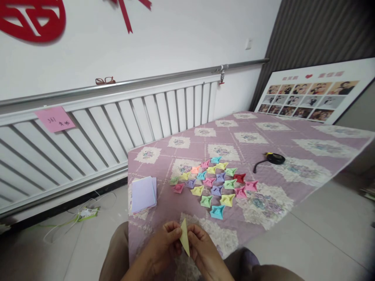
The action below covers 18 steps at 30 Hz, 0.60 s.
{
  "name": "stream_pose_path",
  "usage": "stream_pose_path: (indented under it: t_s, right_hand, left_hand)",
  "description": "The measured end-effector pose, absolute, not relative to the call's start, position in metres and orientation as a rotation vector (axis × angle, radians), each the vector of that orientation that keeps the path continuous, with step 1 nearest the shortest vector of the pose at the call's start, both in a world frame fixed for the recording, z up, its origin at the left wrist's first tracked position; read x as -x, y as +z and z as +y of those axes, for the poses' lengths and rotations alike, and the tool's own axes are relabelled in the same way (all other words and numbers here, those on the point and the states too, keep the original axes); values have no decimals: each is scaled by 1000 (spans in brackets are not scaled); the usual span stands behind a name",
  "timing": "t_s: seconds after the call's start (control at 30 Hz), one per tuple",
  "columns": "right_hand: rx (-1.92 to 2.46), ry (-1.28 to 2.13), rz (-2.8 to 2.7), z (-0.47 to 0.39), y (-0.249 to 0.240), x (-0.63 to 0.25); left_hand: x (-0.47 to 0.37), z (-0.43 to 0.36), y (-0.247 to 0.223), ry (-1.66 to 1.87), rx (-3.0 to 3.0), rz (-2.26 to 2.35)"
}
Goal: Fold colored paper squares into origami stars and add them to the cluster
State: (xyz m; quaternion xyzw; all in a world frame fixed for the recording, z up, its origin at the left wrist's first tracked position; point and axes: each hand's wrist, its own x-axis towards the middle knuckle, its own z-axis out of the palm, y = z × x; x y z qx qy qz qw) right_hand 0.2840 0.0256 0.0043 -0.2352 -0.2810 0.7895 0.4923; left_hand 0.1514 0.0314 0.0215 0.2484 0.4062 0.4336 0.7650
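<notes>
A folded piece of pale yellow paper (184,237) is held upright above the near edge of the table, narrow and pointed at both ends. My left hand (166,242) pinches it from the left with thumb and fingers. From the right, my right hand (202,246) grips the same paper, its fingertips partly hidden behind it. Just beyond my hands lie several small folded paper boats in many colours, among them a blue boat (217,212), a green boat (206,201) and a yellow boat (227,200). To the left rests a stack of coloured paper sheets (143,195), lilac on top.
A patterned purple cloth (175,210) covers the table. A black tape measure (275,158) with a strap lies to the right. Along the wall runs a white radiator (134,121) bearing a pink note (55,119); glasses (105,80) sit on the pipe. A photo board (310,95) leans behind.
</notes>
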Motion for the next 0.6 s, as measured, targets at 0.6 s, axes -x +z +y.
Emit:
stream_pose_path:
  t_s: [0.6]
  right_hand:
    - [1006,1389,-1204,31,18,-294]
  left_hand:
    - [-154,35,19,958,-474,994]
